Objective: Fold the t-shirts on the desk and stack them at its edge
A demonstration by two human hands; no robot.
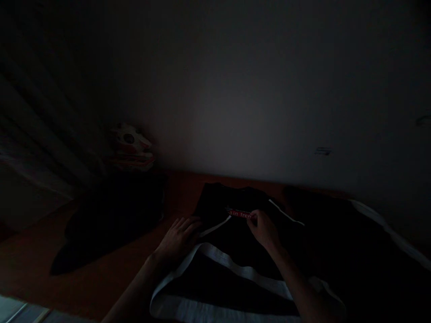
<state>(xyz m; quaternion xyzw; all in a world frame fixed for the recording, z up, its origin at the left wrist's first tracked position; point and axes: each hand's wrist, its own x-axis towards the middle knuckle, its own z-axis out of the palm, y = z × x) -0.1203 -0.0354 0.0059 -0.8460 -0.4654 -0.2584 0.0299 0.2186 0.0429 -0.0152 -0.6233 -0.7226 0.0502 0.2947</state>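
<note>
at the far left, a pale curtain [43, 116] hangs in folds. right of it, an orange surface [77, 287] runs along a grey wall [235, 98]. at its back left corner stands a stack of white and red items [133, 150]; one shows a dark round patch. the light is too low to read any print on the stack, or to tell whether its parts are containers. in front of the stack lies a dark cloth [117, 220], bunched.

left hand [182, 233]: palm down, fingers extended, resting on the left edge of a dark garment [235, 237]. the grip is open. the garment lies spread on the orange surface at the centre, with thin white lines on its upper part and a wide pale band at the near hem.

on the garment's upper part, between the hands, is a red strip [239, 214] with white lettering. legible text: "ain free"; the left end is unclear.

right hand [264, 229]: thumb and fingers closed in a pinch on the strip's right end.

farther right, a second dark cloth [336, 237] with a pale edge lies on the surface.
</note>
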